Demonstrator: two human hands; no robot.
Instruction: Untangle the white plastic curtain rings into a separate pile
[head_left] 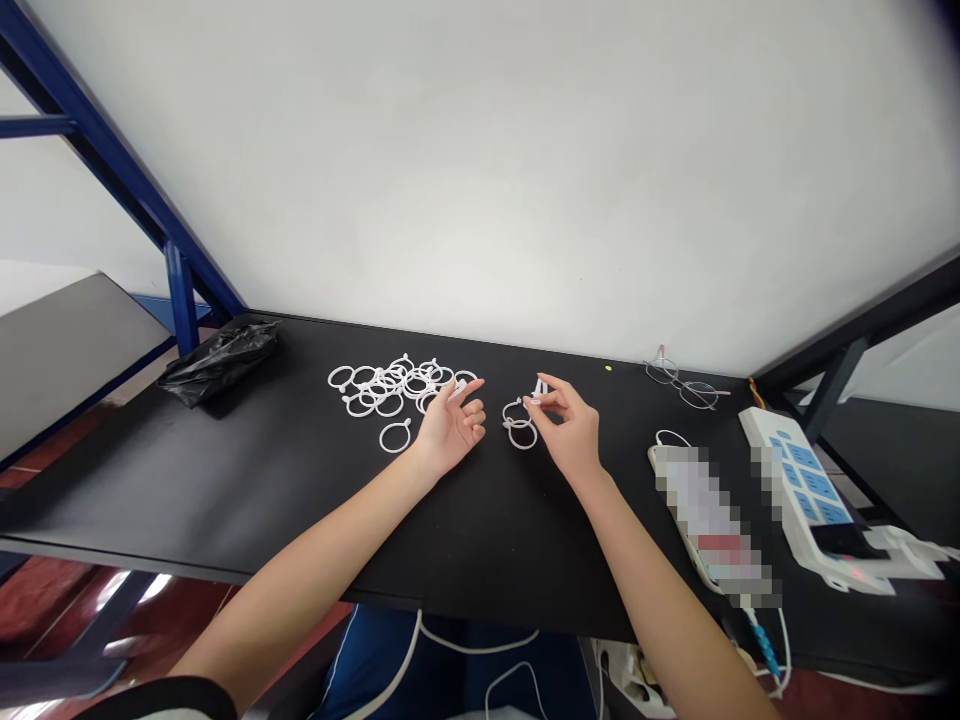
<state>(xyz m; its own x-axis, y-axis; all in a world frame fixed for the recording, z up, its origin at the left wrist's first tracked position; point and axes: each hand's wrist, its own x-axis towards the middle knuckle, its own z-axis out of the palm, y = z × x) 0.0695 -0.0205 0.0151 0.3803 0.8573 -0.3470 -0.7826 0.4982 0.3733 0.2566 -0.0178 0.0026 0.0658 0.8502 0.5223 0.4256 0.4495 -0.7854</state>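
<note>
My left hand [452, 428] is palm up at the right edge of a pile of white plastic rings [390, 385]. Its thumb and index finger are apart and the other fingers curl loosely. A white bit shows between thumb and index; whether they touch it I cannot tell. My right hand [570, 428] pinches a small white plastic piece [538, 388] between thumb and fingers, partly hidden by them. Just left of those fingertips, two white rings [523, 434] overlap on the black tabletop [465, 530]. One single ring [395, 436] lies in front of the pile.
A black plastic bag [221, 360] rests at the far left. Eyeglasses [682, 383] lie at the back right. Nearer, a phone [705, 520] is plugged into a cable, beside a white power strip [802, 490]. A white wall [487, 180] stands behind the table.
</note>
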